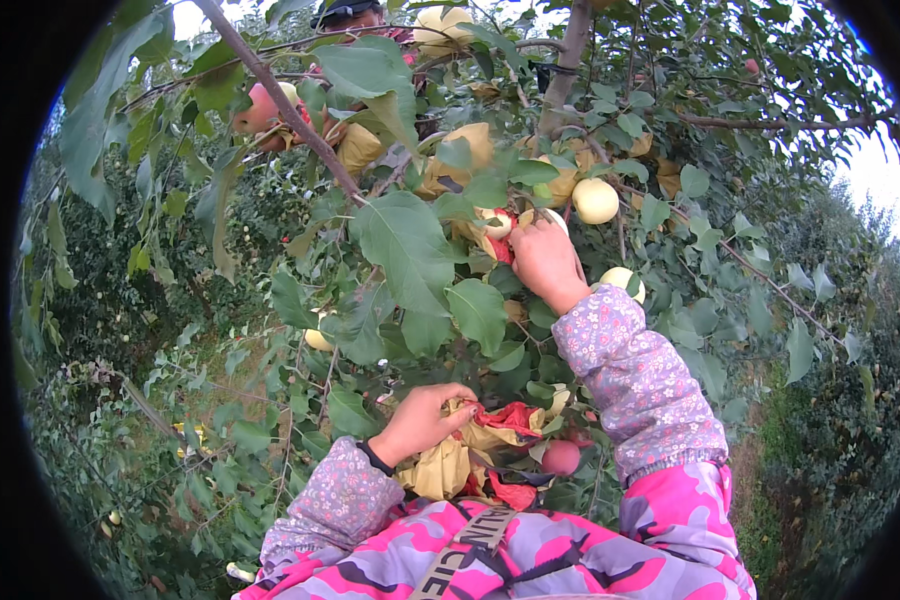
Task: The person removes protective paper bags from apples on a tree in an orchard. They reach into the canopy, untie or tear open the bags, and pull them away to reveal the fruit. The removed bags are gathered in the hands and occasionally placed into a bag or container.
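My right hand reaches up into the apple tree, its fingers closed at a pale apple and a piece of brown paper bag. Just left of it, another pale apple sits in a torn bag with red inner paper. Lower down, near my waist, my left hand grips a bunch of crumpled brown paper bags with red lining. A red apple hangs to the right of this bunch. Bare pale apples hang to the right of and below my right hand.
A thick branch crosses at upper left, and an upright limb stands behind. Large leaves hang before me. Bagged apples hang above. Another person is beyond the branches at the top, near red apples.
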A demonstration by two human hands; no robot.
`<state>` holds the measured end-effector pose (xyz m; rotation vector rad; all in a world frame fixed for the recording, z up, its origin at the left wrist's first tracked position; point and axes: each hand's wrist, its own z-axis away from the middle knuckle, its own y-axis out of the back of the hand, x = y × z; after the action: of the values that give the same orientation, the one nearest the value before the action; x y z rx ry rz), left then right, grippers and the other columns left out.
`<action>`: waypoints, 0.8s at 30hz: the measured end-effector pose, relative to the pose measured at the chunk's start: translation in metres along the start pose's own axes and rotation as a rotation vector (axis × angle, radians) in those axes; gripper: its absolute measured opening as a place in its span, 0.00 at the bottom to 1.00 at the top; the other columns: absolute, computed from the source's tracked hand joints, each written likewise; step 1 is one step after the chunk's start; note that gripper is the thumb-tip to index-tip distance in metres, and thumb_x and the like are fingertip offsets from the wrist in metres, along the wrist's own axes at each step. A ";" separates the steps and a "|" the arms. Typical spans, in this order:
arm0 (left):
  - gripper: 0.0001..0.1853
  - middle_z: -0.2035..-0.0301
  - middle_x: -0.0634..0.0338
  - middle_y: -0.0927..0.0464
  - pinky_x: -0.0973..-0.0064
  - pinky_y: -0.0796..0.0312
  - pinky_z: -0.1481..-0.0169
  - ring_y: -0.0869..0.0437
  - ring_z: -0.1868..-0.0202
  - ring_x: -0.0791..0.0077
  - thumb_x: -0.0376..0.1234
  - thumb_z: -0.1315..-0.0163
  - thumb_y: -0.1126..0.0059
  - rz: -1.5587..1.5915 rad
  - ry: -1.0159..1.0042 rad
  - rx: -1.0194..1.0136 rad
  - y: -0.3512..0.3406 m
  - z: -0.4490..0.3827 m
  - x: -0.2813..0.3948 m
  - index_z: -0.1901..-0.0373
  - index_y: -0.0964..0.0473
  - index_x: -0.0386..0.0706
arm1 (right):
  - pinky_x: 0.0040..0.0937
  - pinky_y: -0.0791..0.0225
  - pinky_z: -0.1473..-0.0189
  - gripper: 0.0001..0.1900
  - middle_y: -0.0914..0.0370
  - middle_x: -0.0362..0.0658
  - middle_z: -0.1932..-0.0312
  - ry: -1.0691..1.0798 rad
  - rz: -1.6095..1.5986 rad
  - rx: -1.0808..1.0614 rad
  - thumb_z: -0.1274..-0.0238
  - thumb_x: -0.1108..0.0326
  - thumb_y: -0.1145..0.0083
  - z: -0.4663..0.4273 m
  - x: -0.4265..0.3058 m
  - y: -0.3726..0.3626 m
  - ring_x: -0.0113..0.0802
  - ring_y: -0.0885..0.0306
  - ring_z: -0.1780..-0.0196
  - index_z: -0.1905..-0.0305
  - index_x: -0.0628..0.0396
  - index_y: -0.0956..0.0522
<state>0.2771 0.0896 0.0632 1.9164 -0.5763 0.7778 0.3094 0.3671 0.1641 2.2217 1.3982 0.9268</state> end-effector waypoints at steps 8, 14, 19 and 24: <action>0.12 0.66 0.50 0.18 0.69 0.27 0.55 0.16 0.62 0.59 0.36 0.39 0.41 0.102 0.088 -0.038 -0.005 0.008 -0.003 0.58 0.23 0.39 | 0.39 0.27 0.64 0.12 0.25 0.48 0.65 -0.137 -0.137 -0.145 0.55 0.69 0.41 0.012 -0.032 0.005 0.43 0.23 0.62 0.62 0.59 0.25; 0.12 0.66 0.50 0.18 0.71 0.26 0.57 0.15 0.67 0.62 0.35 0.39 0.41 0.086 0.015 0.010 -0.006 0.014 -0.012 0.58 0.23 0.37 | 0.38 0.26 0.57 0.34 0.33 0.46 0.52 -0.219 -0.213 0.048 0.58 0.61 0.30 -0.003 -0.038 0.012 0.44 0.28 0.50 0.44 0.56 0.34; 0.12 0.68 0.50 0.19 0.72 0.26 0.61 0.15 0.70 0.68 0.35 0.38 0.42 0.100 0.003 0.035 -0.002 0.018 -0.013 0.58 0.24 0.36 | 0.39 0.28 0.62 0.13 0.26 0.43 0.67 -0.095 -0.111 0.115 0.55 0.71 0.40 -0.011 -0.030 -0.018 0.42 0.24 0.60 0.60 0.54 0.25; 0.11 0.68 0.52 0.19 0.71 0.27 0.57 0.16 0.64 0.63 0.35 0.39 0.41 0.070 0.039 0.037 -0.001 0.018 -0.015 0.59 0.23 0.38 | 0.38 0.29 0.65 0.02 0.26 0.43 0.72 0.015 -0.150 0.162 0.53 0.70 0.46 -0.003 -0.026 -0.041 0.40 0.23 0.65 0.72 0.53 0.26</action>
<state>0.2720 0.0745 0.0452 1.9189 -0.6113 0.8740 0.2724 0.3617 0.1332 2.1899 1.6750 0.8062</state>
